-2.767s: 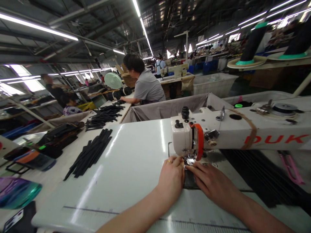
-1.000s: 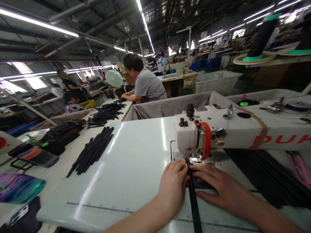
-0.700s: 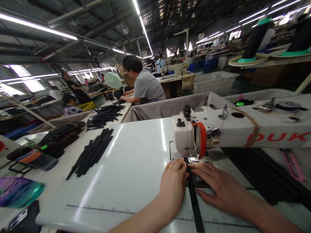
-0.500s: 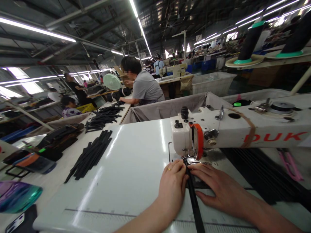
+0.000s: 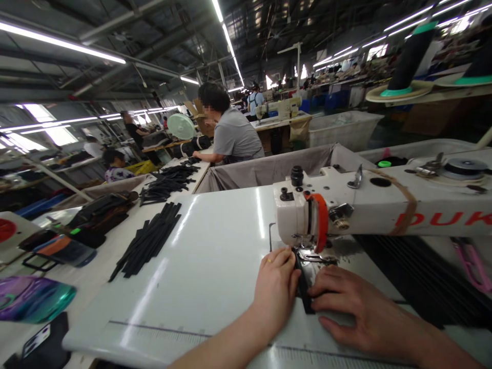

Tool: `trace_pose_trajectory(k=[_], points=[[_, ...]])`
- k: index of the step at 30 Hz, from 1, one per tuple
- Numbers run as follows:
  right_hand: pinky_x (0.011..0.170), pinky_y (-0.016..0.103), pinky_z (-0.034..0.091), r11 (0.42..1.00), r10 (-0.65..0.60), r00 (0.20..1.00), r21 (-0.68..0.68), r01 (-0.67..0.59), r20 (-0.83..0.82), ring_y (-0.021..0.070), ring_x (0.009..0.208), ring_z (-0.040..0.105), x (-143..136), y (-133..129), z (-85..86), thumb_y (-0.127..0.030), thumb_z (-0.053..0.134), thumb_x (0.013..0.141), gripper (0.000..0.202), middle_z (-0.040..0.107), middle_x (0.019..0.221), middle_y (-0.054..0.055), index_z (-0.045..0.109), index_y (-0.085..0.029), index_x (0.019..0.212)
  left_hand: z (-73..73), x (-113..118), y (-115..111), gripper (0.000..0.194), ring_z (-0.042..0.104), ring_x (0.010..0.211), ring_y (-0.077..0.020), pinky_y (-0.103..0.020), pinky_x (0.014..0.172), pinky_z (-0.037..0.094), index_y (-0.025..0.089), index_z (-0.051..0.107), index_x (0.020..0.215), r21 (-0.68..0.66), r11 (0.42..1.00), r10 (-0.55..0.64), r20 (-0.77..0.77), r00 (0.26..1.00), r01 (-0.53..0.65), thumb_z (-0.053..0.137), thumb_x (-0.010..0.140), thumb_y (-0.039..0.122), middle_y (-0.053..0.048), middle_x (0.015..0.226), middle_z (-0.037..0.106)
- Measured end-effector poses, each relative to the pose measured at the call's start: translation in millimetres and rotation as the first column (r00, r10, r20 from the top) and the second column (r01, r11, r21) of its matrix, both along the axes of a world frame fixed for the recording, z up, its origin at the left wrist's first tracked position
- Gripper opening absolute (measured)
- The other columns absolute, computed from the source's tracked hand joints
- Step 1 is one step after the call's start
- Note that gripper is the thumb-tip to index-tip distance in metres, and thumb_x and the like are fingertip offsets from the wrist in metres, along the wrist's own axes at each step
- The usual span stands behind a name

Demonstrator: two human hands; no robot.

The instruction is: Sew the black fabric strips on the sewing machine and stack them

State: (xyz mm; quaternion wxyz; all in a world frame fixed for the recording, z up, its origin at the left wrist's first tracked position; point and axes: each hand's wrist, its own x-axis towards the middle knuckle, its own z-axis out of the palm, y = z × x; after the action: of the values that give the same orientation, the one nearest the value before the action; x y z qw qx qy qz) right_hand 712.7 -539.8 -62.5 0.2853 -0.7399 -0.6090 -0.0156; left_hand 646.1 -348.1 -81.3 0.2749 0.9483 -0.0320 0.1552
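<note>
A short black fabric strip (image 5: 305, 292) lies under the needle area of a white sewing machine (image 5: 342, 205), its near end on the pale table. My left hand (image 5: 277, 282) is closed at the strip's left edge, fingertips pressing it close to the metal presser foot (image 5: 313, 256). On the other side, my right hand (image 5: 353, 302) has its fingers bent and thumb apart, with the fingertips touching the strip's right edge near its end. The strip's far end is hidden by my left fingers and the machine head.
Long black strips (image 5: 400, 277) lie under the machine arm, beside pink-handled scissors (image 5: 472, 264). A pile of short black strips (image 5: 148, 241) lies left on the table. Further left are a purple-green bottle (image 5: 36, 300) and a phone (image 5: 42, 341). A co-worker (image 5: 238, 133) sits ahead, beyond a fabric-lined bin (image 5: 265, 169).
The black strip has moved forward under the machine; its near end now shows by my right fingers. My right hand has shifted slightly back from the presser foot. The view has turned slightly left.
</note>
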Motion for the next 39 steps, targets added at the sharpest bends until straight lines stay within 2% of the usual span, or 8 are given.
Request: trace_pose_trajectory(k=[5, 11, 18, 23, 29, 39], points=[[0.095, 0.037, 0.051, 1.0, -0.027, 0.997, -0.005, 0.027, 0.066, 0.02, 0.098, 0.065, 8, 4, -8.8, -0.022, 0.066, 0.083, 0.019, 0.07, 0.103, 0.002, 0.071, -0.027, 0.1, -0.6, 0, 0, 0.024, 0.054, 0.124, -0.0254, -0.045, 0.108, 0.044, 0.018, 0.065, 0.112, -0.021, 1.0, 0.004, 0.001, 1.0, -0.004, 0.06, 0.09, 0.013, -0.007, 0.13, 0.063], [0.088, 0.037, 0.054, 0.995, -0.095, 0.992, 0.041, 0.092, 0.08, 0.0208, 0.096, 0.065, 12, 11, -12.8, -0.016, 0.061, 0.084, 0.024, 0.07, 0.103, 0.005, 0.069, -0.023, 0.106, 0.4, 0, 3, 0.02, 0.055, 0.122, -0.0257, -0.043, 0.106, 0.045, 0.017, 0.067, 0.105, -0.075, 0.997, -0.025, 0.0, 1.0, 0.025, 0.065, 0.086, 0.01, -0.007, 0.125, 0.065], [0.084, 0.036, 0.055, 0.985, -0.165, 0.973, 0.069, 0.156, 0.164, 0.0217, 0.095, 0.065, 14, 12, -18.5, -0.017, 0.06, 0.085, 0.028, 0.069, 0.106, 0.007, 0.068, -0.021, 0.111, -3.4, -6, 4, 0.01, 0.064, 0.097, -0.0229, -0.039, 0.088, 0.054, 0.019, 0.073, 0.088, -0.116, 0.992, 0.046, 0.034, 0.998, -0.042, 0.071, 0.082, 0.011, -0.005, 0.1, 0.07], [0.084, 0.039, 0.055, 0.984, -0.174, 0.962, 0.075, 0.162, 0.208, 0.0229, 0.094, 0.065, 12, 12, -19.7, -0.017, 0.058, 0.085, 0.027, 0.069, 0.103, 0.007, 0.067, -0.02, 0.11, -6.7, -7, 3, 0.014, 0.064, 0.102, -0.0251, -0.043, 0.091, 0.051, 0.019, 0.074, 0.088, -0.116, 0.992, 0.055, 0.085, 0.995, -0.045, 0.07, 0.081, 0.008, -0.006, 0.109, 0.071], [0.084, 0.04, 0.054, 0.985, -0.172, 0.959, 0.071, 0.159, 0.227, 0.0231, 0.093, 0.065, 13, 12, -21.5, -0.017, 0.056, 0.087, 0.025, 0.069, 0.101, 0.007, 0.065, -0.02, 0.11, -7.2, -5, 3, 0.018, 0.063, 0.106, -0.0251, -0.045, 0.096, 0.049, 0.018, 0.072, 0.093, -0.18, 0.982, 0.079, 0.077, 0.994, -0.064, 0.072, 0.079, 0.007, -0.006, 0.111, 0.071], [0.081, 0.04, 0.055, 0.979, -0.199, 0.946, 0.098, 0.18, 0.255, 0.0245, 0.094, 0.065, 15, 16, -25.1, -0.017, 0.054, 0.088, 0.027, 0.069, 0.106, 0.008, 0.063, -0.018, 0.114, -3.0, 0, 3, 0.007, 0.063, 0.101, -0.0243, -0.043, 0.09, 0.049, 0.018, 0.069, 0.084, -0.077, 0.996, 0.051, 0.047, 0.998, -0.047, 0.066, 0.087, 0.012, -0.005, 0.106, 0.071]])
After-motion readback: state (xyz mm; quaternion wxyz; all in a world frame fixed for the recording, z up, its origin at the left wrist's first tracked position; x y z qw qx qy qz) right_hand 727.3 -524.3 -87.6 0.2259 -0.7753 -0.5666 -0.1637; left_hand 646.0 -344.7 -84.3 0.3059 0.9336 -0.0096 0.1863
